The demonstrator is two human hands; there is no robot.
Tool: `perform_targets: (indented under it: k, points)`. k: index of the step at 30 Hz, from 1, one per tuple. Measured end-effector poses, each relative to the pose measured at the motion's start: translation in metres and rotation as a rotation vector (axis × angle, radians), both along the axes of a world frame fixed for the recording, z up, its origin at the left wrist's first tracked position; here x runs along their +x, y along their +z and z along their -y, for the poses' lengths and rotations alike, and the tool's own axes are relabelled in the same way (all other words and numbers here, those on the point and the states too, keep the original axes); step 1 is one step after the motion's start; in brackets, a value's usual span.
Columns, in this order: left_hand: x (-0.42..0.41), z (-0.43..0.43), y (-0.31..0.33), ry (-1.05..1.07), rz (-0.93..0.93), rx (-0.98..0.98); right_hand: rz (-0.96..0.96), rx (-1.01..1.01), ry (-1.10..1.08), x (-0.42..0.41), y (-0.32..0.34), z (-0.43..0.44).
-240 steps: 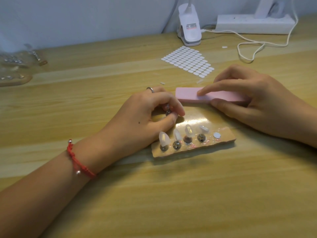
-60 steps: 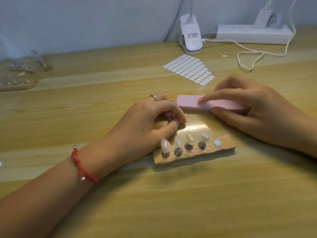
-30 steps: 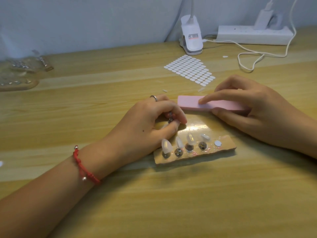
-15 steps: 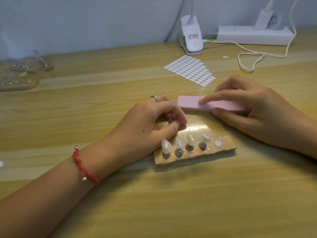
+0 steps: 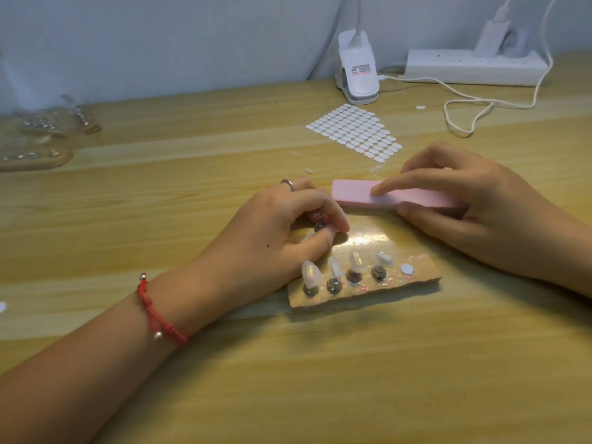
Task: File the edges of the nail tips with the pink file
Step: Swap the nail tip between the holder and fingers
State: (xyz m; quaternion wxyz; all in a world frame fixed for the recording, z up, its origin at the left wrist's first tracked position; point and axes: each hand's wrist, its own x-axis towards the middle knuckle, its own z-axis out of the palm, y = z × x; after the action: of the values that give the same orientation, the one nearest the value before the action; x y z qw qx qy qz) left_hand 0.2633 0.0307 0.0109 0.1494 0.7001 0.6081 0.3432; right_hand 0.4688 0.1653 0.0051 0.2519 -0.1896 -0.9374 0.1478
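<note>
My right hand (image 5: 474, 206) grips the pink file (image 5: 355, 195), a long pink block held level over the table, with the index finger lying along its top. My left hand (image 5: 275, 232) pinches a small metal-based nail-tip holder (image 5: 318, 224) between thumb and fingers; its nail tip is mostly hidden by the fingers. The file's left end sits just right of those fingertips. In front, a wooden stand (image 5: 423, 274) carries several clear nail tips (image 5: 311, 274) on metal pegs and one white dot.
A sheet of white adhesive tabs (image 5: 355, 131) lies behind the hands. A white clip lamp base (image 5: 358, 75), a power strip (image 5: 474, 67) and a looping white cable (image 5: 464, 113) are at the back right. Plastic bags on a wooden board (image 5: 35, 139) sit far left.
Almost nothing differs. Both hands keep the same grips and places as half a second and one second ago; the view shifted slightly since eight seconds ago.
</note>
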Motion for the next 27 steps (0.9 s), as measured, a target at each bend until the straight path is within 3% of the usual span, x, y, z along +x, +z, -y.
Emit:
perform_targets:
  k: [27]
  points:
    - [0.0002, 0.0, -0.0004, 0.005, 0.007, 0.004, -0.002, -0.003, 0.005, 0.0005, 0.0, -0.0007]
